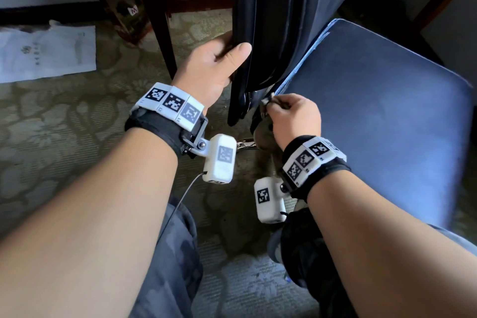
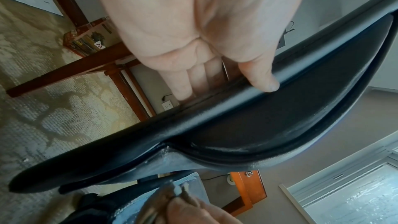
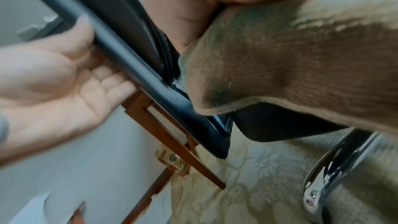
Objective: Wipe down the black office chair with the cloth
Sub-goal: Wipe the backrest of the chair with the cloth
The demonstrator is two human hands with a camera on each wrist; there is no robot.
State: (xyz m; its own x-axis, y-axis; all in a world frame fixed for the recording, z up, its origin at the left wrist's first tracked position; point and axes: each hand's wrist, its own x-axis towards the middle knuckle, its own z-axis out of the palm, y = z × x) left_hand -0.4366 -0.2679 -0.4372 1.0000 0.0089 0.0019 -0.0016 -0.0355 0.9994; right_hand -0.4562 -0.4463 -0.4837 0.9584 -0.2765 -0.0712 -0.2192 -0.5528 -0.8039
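Observation:
The black office chair (image 1: 361, 116) fills the upper right of the head view, its backrest (image 1: 271, 20) upright and its seat lit bluish. My left hand (image 1: 219, 59) grips the backrest's left edge (image 2: 215, 113), thumb on the near face and fingers behind it. My right hand (image 1: 291, 116) holds a brown cloth (image 3: 290, 67) bunched in its fist, low in the gap where backrest meets seat. The cloth (image 1: 263, 131) hangs under that hand and touches the backrest's lower corner (image 3: 193, 106).
A patterned carpet (image 1: 64, 137) covers the floor. Dark wooden table legs (image 1: 162, 20) stand just left of the backrest. A white paper bag (image 1: 46, 51) lies at far left, a brown box (image 1: 121, 2) leans behind it. A chrome chair frame tube (image 3: 327, 173) runs under the seat.

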